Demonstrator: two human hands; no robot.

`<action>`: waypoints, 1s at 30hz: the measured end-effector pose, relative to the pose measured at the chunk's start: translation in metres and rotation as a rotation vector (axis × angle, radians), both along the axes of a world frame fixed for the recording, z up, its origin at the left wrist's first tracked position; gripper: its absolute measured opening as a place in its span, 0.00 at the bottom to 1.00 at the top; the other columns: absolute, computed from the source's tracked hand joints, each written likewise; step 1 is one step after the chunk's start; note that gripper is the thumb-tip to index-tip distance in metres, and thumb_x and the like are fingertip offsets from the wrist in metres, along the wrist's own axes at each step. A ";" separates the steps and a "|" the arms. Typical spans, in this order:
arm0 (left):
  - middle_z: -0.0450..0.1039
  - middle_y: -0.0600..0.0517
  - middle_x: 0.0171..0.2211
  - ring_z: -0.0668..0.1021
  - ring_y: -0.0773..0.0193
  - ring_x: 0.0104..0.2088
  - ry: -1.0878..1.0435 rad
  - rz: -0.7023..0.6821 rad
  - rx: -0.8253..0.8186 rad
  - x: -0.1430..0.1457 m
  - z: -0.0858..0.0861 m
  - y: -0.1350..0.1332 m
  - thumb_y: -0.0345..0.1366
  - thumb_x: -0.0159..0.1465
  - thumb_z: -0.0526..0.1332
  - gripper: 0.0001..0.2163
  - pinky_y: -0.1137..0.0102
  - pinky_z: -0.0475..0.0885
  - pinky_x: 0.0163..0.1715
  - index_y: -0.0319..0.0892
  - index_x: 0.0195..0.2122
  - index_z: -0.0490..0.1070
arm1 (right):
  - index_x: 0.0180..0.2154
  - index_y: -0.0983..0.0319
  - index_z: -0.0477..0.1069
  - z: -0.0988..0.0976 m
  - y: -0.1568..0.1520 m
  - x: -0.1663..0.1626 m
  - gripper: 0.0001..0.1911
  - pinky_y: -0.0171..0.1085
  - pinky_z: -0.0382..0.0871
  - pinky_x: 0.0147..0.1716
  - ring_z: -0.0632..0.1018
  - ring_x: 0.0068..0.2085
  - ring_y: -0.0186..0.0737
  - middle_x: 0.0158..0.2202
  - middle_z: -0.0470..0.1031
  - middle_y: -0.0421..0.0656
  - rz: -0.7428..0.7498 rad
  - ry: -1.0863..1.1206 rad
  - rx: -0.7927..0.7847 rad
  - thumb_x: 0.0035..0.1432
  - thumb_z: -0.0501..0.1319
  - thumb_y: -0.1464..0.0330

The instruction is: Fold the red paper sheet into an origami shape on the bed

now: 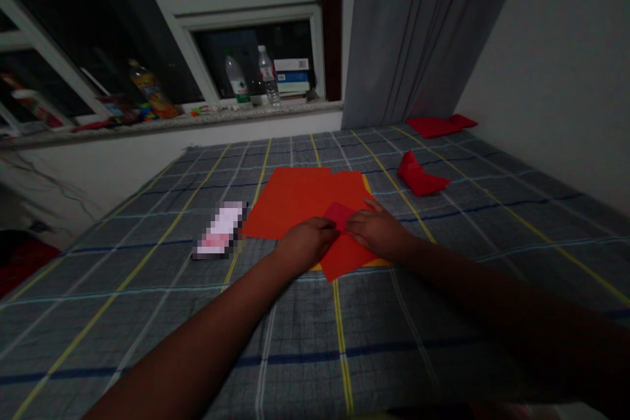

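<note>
A sheet of red paper (pixel 343 256) lies turned cornerwise in front of me, its upper part folded over and showing a pinker red. My left hand (pixel 306 243) pinches its left side, with the fingertips at the fold. Opposite it, my right hand (pixel 378 230) has its fingers bent down onto the right side of the same paper, one finger sticking out. The thumbs are mostly hidden. Beneath the red paper are orange sheets (pixel 295 200), with a yellow edge peeking out at the right.
A phone (pixel 220 230) with a blurred screen lies to the left on the plaid cloth (pixel 182 335). Folded red paper (pixel 420 177) stands at the right, more red pieces (pixel 436 126) farther back. Bottles (pixel 268 75) and stacked boxes (pixel 293 79) line the windowsill.
</note>
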State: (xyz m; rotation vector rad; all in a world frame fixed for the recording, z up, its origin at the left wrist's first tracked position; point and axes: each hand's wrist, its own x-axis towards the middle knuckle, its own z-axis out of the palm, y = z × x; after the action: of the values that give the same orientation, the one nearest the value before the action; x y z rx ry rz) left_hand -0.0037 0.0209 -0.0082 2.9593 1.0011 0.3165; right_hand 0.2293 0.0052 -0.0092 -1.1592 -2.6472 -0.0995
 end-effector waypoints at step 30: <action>0.73 0.49 0.57 0.72 0.54 0.58 -0.039 0.038 -0.023 -0.003 0.005 -0.001 0.31 0.68 0.57 0.13 0.48 0.60 0.60 0.49 0.51 0.75 | 0.45 0.60 0.76 0.005 -0.008 -0.004 0.12 0.53 0.52 0.61 0.76 0.49 0.46 0.46 0.80 0.47 0.001 -0.047 0.002 0.66 0.55 0.70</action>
State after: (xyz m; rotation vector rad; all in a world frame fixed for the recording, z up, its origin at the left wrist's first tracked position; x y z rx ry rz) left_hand -0.0064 0.0202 -0.0033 2.9048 1.0504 0.3595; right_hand 0.2252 -0.0027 -0.0043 -1.1684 -2.6881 -0.1306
